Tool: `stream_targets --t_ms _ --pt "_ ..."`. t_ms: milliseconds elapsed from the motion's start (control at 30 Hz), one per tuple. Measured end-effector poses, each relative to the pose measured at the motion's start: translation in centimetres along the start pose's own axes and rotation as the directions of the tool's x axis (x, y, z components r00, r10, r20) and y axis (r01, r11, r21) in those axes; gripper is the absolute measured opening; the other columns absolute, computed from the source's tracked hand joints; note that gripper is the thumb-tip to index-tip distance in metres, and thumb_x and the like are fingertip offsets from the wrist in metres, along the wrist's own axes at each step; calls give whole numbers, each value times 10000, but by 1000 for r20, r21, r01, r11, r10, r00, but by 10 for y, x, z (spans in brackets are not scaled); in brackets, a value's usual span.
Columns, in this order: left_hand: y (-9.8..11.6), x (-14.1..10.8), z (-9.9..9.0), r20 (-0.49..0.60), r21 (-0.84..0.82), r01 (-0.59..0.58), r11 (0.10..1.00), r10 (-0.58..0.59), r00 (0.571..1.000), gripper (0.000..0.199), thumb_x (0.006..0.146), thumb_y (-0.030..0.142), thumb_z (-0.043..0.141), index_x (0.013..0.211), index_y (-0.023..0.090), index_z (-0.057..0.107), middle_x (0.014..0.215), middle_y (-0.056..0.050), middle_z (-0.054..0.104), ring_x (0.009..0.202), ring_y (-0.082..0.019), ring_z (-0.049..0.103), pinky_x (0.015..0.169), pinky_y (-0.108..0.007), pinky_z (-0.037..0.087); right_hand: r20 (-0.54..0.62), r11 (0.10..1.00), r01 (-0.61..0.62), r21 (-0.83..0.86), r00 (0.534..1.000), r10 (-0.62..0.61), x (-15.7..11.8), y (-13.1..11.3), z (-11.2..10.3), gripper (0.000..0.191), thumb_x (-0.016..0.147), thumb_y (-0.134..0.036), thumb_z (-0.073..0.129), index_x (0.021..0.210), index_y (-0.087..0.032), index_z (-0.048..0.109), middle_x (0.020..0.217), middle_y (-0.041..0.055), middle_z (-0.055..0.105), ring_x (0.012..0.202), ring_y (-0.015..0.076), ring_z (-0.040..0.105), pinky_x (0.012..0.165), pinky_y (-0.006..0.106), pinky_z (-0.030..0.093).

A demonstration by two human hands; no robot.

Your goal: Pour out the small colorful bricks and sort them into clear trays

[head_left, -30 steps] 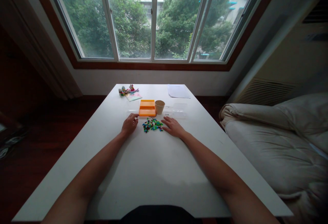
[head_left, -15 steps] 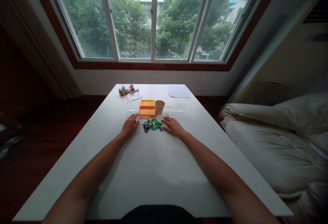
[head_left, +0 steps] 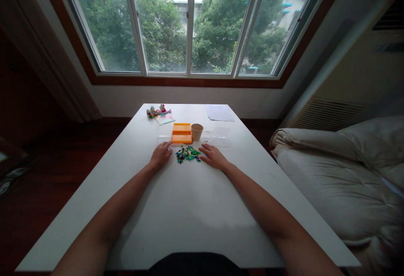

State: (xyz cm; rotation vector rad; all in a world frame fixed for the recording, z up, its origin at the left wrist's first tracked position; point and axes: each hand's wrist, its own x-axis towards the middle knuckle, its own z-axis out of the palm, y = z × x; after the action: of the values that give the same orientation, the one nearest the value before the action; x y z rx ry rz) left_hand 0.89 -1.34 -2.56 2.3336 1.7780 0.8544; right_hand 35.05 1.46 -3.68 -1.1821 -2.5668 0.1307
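Observation:
A loose pile of small green, blue and dark toy bricks (head_left: pixel 188 154) lies on the white table (head_left: pixel 189 204). My left hand (head_left: pixel 161 154) rests open just left of the pile, its fingertips close to the near left corner of an orange tray (head_left: pixel 182 139). On the pile's other side, my right hand (head_left: pixel 212 155) lies open, fingertips at the edge of the bricks. Neither hand holds anything. Behind the bricks stands the orange tray, split into compartments, with a brown paper cup (head_left: pixel 197 132) upright against its right side.
Clear plastic containers (head_left: pixel 221 135) sit right of the cup, and another clear piece (head_left: pixel 163 131) left of the tray. Small colourful figures (head_left: pixel 155 111) and a patterned sheet (head_left: pixel 165 118) are at the far left, white paper (head_left: pixel 220 112) at the far right. A sofa (head_left: pixel 341 175) flanks the table.

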Motion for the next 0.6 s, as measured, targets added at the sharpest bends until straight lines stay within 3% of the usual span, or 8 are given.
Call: stream_targets --t_ms 200,400,600 --pt "3 0 -3 -46 -64 27 998 -30 998 493 916 225 530 1409 229 538 1337 -75 594 861 -164 645 878 -330 538 -3 1000 -9 0 1000 9 1 1 1 562 976 -574 474 1461 -293 523 1567 84 415 1456 317 367 1193 529 313" --pt "1 3 -7 -129 -38 46 998 -51 990 533 925 228 513 1458 238 487 1406 -81 556 952 -191 652 937 -348 535 -5 1000 -11 -1 1000 11 1 -1 0 555 972 -567 488 1458 -303 526 1565 74 421 1451 314 376 1193 513 322" --pt "-16 12 -4 -78 33 99 995 -96 992 556 914 252 534 1463 180 490 1473 -116 504 1182 -254 593 1062 -385 478 3 1000 -12 -4 1000 12 0 -2 -1 554 978 -570 474 1460 -301 523 1568 76 417 1455 310 369 1195 510 315"
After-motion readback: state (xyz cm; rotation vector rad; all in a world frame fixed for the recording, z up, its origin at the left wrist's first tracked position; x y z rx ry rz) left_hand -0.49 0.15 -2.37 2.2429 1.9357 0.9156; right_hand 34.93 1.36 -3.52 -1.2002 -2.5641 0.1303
